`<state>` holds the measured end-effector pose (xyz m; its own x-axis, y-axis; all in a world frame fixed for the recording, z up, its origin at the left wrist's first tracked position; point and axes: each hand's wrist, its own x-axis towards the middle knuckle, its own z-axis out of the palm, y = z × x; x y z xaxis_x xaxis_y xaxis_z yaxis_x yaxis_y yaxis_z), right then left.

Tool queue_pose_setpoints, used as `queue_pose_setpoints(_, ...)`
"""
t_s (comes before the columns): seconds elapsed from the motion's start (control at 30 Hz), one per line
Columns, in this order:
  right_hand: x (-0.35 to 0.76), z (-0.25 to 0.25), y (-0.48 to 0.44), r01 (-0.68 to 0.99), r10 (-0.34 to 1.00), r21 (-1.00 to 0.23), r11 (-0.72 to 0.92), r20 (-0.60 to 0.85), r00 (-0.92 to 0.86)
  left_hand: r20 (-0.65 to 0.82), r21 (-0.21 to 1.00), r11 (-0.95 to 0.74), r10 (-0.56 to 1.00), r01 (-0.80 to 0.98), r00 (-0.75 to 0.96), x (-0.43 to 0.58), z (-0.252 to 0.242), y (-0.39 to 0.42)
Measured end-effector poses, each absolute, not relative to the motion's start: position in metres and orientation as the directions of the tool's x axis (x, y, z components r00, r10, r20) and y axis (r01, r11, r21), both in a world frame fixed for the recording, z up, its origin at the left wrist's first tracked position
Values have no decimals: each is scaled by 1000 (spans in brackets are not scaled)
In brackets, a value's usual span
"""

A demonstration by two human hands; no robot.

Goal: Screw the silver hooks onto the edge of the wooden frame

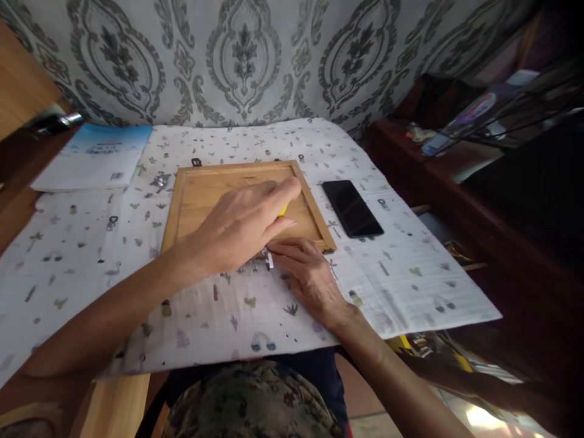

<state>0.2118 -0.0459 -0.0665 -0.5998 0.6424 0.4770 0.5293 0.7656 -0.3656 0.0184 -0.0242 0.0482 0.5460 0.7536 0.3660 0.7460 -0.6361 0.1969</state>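
A shallow wooden tray-like frame (205, 207) lies on the patterned white cloth. My left hand (241, 222) is closed above its front part, palm down. Between thumb and fingers shows a bit of a yellow object (283, 210); the rest is hidden by the hand. My right hand (312, 274) is at the frame's front edge, fingers together, their tips on a small shiny metal clasp (269, 261) there. Part of this metal is covered by the hands. Dark small fittings (196, 162) sit along the frame's back edge.
Right of the frame lies a black phone (353, 208). A small silver metal piece (160, 180) is left of it. A blue and white booklet (98, 157) lies at the back left. Cables and a bottle-like item (460, 125) crowd the dark furniture at right. A patterned curtain (246, 61) hangs behind.
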Motion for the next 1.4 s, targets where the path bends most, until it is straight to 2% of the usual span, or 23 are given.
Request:
queue_pose_setpoints(0.23, 211, -65, -48, 557, 664, -364, 746, 468, -583, 415, 232, -589, 780, 774, 468, 19, 44, -23)
queue_pose_setpoints(0.63, 211, -66, -47, 558, 667, -367, 744, 464, -583, 342, 300, -645, 761, 703, 552, 12, 49, -25)
queue_pose_setpoints(0.97, 211, -65, -47, 543, 664, -382, 748, 456, -593, 347, 240, -620, 774, 747, 530, 18, 49, -24)
queue_pose_setpoints(1.4, 211, -65, -47, 534, 661, -391, 750, 462, -591, 333, 261, -631, 769, 730, 546, 14, 51, -24)
